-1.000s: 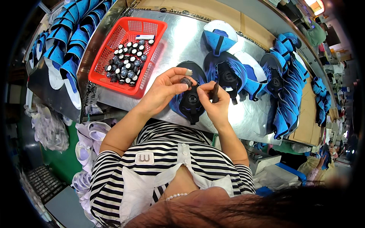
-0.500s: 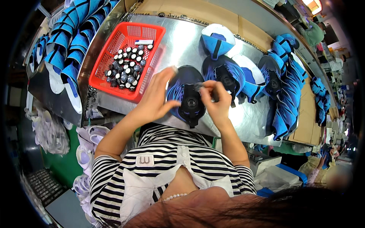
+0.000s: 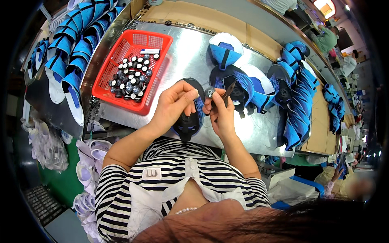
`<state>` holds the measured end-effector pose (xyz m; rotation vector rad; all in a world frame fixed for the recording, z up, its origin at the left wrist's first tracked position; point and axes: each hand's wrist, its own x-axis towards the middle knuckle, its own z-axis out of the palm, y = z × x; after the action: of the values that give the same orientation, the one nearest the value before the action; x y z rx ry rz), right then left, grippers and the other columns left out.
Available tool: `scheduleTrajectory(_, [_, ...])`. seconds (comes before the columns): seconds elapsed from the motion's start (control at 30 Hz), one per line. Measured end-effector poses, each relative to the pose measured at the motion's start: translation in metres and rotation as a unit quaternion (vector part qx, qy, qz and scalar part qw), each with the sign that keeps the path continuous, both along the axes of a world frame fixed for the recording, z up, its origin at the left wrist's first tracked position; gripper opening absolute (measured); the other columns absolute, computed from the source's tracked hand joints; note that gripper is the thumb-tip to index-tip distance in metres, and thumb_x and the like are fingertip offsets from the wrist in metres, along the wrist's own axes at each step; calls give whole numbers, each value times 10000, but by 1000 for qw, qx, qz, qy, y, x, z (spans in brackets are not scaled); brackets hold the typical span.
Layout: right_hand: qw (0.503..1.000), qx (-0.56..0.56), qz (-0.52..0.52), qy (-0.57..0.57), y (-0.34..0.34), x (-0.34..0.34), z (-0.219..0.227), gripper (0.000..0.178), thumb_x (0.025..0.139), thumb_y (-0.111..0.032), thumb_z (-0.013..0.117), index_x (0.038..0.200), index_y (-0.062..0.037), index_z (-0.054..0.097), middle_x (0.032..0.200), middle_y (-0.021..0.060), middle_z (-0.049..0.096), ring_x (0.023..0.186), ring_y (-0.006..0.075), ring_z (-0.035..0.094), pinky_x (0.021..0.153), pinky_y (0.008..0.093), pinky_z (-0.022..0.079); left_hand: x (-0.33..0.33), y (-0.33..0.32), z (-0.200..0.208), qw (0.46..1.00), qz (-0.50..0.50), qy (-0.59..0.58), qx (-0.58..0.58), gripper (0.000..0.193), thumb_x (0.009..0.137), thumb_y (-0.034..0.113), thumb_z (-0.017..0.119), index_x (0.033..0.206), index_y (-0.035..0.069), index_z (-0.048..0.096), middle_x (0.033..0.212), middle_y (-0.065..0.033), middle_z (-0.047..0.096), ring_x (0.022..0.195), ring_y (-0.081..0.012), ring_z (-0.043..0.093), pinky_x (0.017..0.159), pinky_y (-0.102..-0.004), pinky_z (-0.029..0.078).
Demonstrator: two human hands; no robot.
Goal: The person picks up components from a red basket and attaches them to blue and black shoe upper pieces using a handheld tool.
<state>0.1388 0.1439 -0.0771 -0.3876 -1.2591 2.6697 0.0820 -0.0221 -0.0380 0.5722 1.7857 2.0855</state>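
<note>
My right hand (image 3: pixel 221 111) pinches a small round grey-and-black knob (image 3: pixel 210 92) upright between thumb and fingertips. A dark pointed tool (image 3: pixel 229 90), perhaps thread snips, sticks up from the same hand. My left hand (image 3: pixel 177 103) is closed beside it, thumb against forefinger, with a tiny pale bit at the tips too small to name. Below both hands lies a black-and-blue cap-like piece (image 3: pixel 187 126) on the metal table (image 3: pixel 178 48), partly covered by my left hand. Another such piece (image 3: pixel 239 87) lies just right of my right hand.
A red plastic basket (image 3: pixel 142 106) with several black knobs, many white-topped, stands on the left. Blue pieces with white linings (image 3: pixel 227 50) sit at the back, and a row of them (image 3: pixel 300 113) lines the right. More blue stacks (image 3: pixel 60 52) rise beyond the table's left edge.
My left hand has gone from spread open to a pinch, nearer my right hand. The right hand has drawn slightly left and nearer me, lifting the knob off the cap-like piece.
</note>
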Motion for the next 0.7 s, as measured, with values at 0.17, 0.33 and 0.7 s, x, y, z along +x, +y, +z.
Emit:
scheduleTrajectory(0.17, [996, -67, 58, 27, 8, 0, 6, 157, 944, -137, 579, 1035, -14, 546, 818, 91, 597, 685, 142, 520, 606, 297, 424, 2, 6, 2, 907, 128, 374, -143, 130, 739, 54, 669, 657, 85, 574, 539, 4, 506, 590, -168, 534, 770, -351, 372])
scheduleTrajectory(0.33, [992, -96, 75, 14, 7, -4, -3, 128, 939, -151, 582, 995, -38, 561, 820, 81, 600, 690, 145, 522, 608, 289, 419, 5, 2, 3, 869, 145, 443, -164, 114, 698, 56, 671, 643, 86, 577, 515, 28, 492, 715, -154, 586, 865, -390, 360])
scheduleTrajectory(0.7, [998, 26, 57, -29, -5, 1, -3, 59, 930, -83, 582, 951, -32, 561, 793, 89, 604, 653, 134, 533, 585, 285, 424, -3, -7, -13, 913, 56, 340, -218, 24, 795, 84, 642, 815, 71, 647, 664, -28, 620, 667, -189, 602, 799, -338, 408])
